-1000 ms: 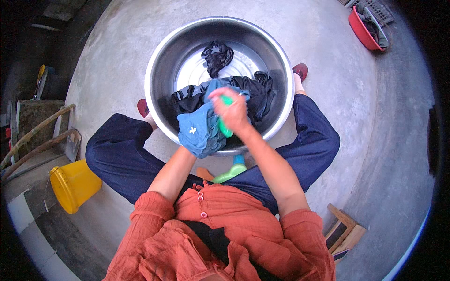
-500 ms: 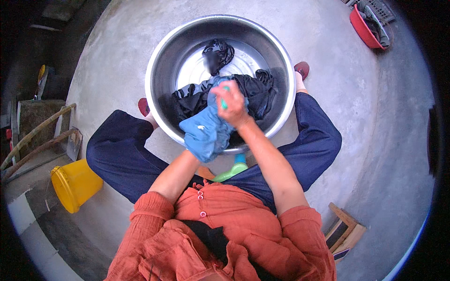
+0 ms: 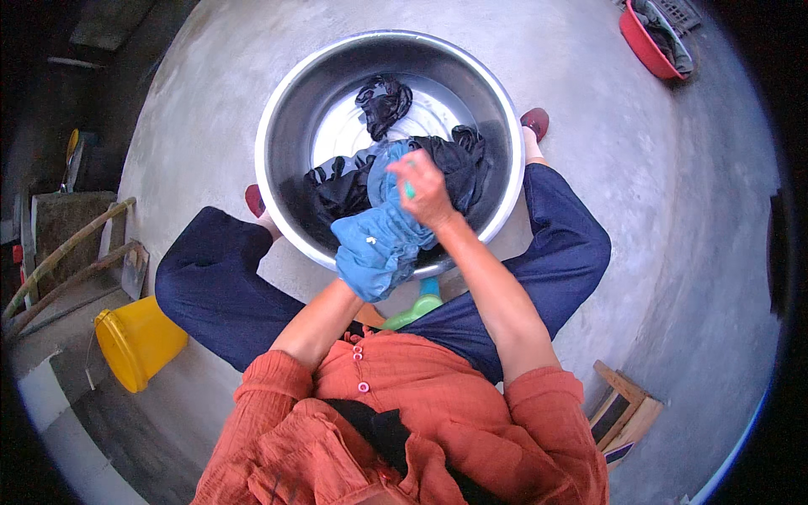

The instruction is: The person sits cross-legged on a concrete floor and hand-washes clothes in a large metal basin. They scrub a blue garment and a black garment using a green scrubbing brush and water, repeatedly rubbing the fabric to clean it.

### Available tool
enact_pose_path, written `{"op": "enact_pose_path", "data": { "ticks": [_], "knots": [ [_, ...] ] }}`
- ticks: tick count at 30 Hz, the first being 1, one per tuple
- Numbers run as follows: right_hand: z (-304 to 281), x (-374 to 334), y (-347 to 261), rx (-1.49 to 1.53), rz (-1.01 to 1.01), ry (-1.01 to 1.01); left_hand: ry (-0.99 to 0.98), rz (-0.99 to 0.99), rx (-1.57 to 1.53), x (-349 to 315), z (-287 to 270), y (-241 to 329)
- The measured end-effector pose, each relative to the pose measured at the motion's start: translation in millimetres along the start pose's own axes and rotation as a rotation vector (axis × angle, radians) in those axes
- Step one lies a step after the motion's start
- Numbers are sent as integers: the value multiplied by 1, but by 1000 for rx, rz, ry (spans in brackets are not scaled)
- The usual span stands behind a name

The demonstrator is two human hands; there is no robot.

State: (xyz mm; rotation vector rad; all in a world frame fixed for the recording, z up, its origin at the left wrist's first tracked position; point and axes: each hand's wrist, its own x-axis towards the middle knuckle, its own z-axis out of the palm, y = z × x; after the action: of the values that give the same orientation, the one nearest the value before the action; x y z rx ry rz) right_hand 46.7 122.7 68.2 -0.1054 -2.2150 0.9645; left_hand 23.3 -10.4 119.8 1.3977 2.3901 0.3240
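My left forearm runs into a wet blue garment. The cloth covers the left hand, so its fingers are hidden. My right hand is closed around a small green scrubbing brush, mostly hidden by the fingers, and presses on the blue cloth. Both hands are over a large round metal basin between my legs. Dark wet clothes lie in it under and beside the blue garment. A separate black bunched cloth lies farther back in shallow water.
Left of my knee a yellow bucket lies tilted, near wooden poles. A red tub holding cloth stands at the far right. A small wooden stool is at the lower right. Something light green sits before the basin.
My right hand has shifted slightly over the blue garment, still gripping the green brush. The blue cloth has moved a little. The whole view has shifted slightly.
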Motion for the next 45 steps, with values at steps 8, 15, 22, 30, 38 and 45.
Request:
{"op": "enact_pose_path", "data": {
  "ticks": [8,15,22,30,38,45],
  "knots": [
    [3,12,-13,6,-47,17,67,70,22,-2,30,-25],
    [8,-8,-45,154,-65,-68,151,-139,-433,-6,41,-38],
    [-4,-10,39,37,415,232,120,-39,-286,1,8,-36],
    [6,-43,59,763,1302,214,268,-15,-389,8,-24,-28],
    [22,-18,-27,824,782,235,370,-18,-369,6,-33,-21],
    [9,6,-24,310,619,361,271,14,-177,3,-28,-14]
  ]
}}
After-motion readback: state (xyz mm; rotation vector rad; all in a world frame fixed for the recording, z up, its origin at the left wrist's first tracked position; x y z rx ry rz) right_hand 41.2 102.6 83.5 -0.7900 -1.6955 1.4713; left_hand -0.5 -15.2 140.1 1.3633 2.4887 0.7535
